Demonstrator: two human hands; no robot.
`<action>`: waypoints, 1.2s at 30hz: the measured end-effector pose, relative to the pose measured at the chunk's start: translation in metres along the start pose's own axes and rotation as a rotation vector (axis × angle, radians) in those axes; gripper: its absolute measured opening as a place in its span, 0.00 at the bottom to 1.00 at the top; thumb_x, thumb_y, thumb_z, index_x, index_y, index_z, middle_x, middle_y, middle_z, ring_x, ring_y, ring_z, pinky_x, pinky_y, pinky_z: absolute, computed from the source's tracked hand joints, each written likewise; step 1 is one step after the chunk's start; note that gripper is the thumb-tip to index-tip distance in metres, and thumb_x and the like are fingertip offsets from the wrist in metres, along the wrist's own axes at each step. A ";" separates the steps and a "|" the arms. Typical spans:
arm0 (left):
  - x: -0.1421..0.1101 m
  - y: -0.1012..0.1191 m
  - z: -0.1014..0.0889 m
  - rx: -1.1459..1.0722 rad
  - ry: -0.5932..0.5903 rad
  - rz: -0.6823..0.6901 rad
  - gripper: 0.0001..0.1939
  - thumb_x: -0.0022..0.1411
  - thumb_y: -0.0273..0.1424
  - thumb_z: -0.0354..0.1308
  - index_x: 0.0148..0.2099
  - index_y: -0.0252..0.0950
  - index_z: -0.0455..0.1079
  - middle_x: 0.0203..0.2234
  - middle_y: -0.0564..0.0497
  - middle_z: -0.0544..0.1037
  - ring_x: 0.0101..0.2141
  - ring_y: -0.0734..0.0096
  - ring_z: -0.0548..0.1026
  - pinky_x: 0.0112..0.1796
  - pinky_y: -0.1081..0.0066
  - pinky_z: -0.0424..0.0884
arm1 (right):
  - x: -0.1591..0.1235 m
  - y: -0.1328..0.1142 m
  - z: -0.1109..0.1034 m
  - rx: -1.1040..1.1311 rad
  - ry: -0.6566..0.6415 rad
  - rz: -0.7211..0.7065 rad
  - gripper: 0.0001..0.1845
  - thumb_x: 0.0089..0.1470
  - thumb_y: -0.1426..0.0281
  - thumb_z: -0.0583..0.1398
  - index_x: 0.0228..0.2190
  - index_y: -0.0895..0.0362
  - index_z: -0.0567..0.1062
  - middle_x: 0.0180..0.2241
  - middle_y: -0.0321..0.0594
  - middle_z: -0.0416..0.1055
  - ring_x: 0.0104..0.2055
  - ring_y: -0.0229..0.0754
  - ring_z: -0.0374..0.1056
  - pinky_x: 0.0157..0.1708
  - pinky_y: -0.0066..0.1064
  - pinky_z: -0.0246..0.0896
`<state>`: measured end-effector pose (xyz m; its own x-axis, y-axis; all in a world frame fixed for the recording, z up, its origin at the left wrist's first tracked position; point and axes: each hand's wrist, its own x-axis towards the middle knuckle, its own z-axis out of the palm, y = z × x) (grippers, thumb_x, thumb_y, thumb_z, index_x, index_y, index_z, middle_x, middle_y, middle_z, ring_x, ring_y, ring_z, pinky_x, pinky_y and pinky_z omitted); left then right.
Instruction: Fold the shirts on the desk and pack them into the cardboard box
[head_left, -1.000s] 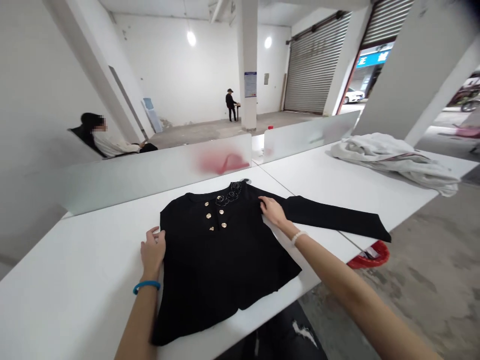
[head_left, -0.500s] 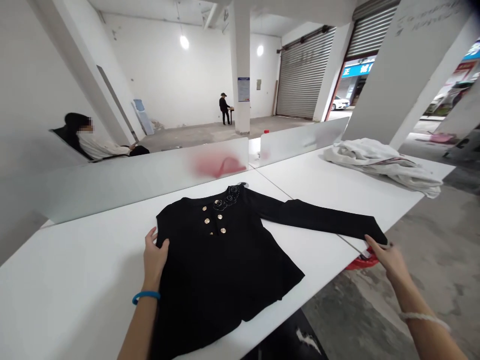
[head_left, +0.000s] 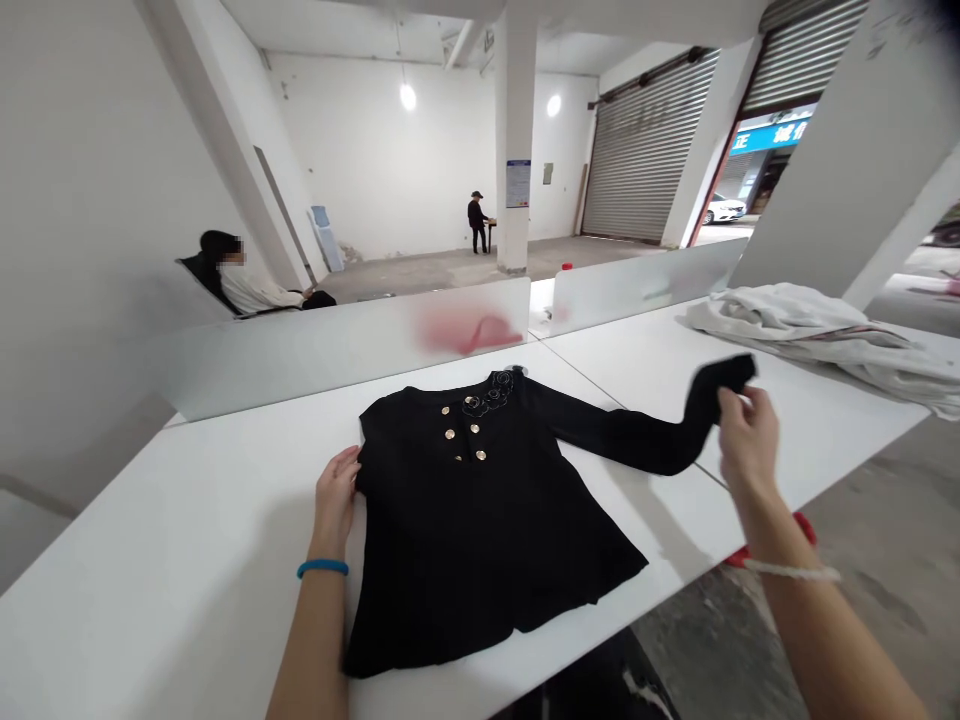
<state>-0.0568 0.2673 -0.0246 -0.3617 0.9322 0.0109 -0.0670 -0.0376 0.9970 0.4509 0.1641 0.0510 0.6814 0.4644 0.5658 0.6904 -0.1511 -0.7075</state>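
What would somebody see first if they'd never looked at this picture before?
Probably the big black top spread on the white table, with shiny gold buttons below its neckline. Next, the right hand gripping the end of its sleeve, lifted off the table, while the left hand is at the opposite edge. Behind, a blurry red shape shows through the frosted panel.

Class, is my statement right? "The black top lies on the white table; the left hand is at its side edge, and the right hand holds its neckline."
Not quite: the right hand's place is wrong. The head view shows the right hand holding the sleeve near its end. The black top does lie on the white table, with the left hand at its side edge.
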 end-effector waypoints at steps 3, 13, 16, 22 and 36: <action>0.001 -0.002 -0.001 -0.006 0.004 0.027 0.18 0.47 0.31 0.59 0.43 0.35 0.69 0.45 0.42 0.76 0.45 0.62 0.74 0.43 0.65 0.72 | -0.049 -0.081 0.033 0.245 -0.177 -0.072 0.19 0.62 0.57 0.46 0.42 0.58 0.67 0.29 0.40 0.70 0.27 0.38 0.66 0.27 0.29 0.62; 0.012 -0.017 -0.006 0.158 -0.007 0.208 0.15 0.46 0.34 0.57 0.38 0.34 0.70 0.38 0.44 0.77 0.43 0.60 0.75 0.48 0.61 0.69 | -0.259 -0.152 0.058 0.500 -1.375 -0.855 0.09 0.60 0.74 0.50 0.41 0.58 0.68 0.50 0.45 0.71 0.59 0.42 0.59 0.62 0.42 0.46; 0.016 -0.021 -0.006 0.200 -0.023 0.231 0.15 0.47 0.35 0.55 0.38 0.34 0.70 0.37 0.44 0.77 0.42 0.60 0.75 0.46 0.61 0.70 | -0.248 -0.146 0.048 0.551 -1.473 -0.776 0.09 0.60 0.73 0.51 0.42 0.58 0.67 0.50 0.46 0.71 0.58 0.40 0.61 0.61 0.39 0.48; 0.020 -0.026 -0.008 0.267 -0.041 0.250 0.15 0.49 0.34 0.53 0.40 0.35 0.70 0.38 0.44 0.77 0.42 0.60 0.75 0.44 0.63 0.71 | -0.238 -0.134 0.031 0.644 -1.526 -0.645 0.09 0.59 0.75 0.51 0.42 0.58 0.66 0.51 0.47 0.70 0.60 0.38 0.58 0.62 0.37 0.47; -0.006 -0.012 0.002 0.692 0.075 0.462 0.14 0.60 0.32 0.45 0.45 0.37 0.68 0.41 0.43 0.75 0.43 0.57 0.73 0.45 0.57 0.69 | -0.145 -0.087 0.083 0.004 -0.914 -0.571 0.23 0.60 0.66 0.51 0.55 0.60 0.64 0.62 0.55 0.53 0.64 0.52 0.50 0.61 0.48 0.49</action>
<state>-0.0523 0.2623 -0.0363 -0.2753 0.8497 0.4498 0.6808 -0.1581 0.7152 0.2718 0.1827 -0.0046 -0.1818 0.9417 0.2830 0.8471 0.2961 -0.4412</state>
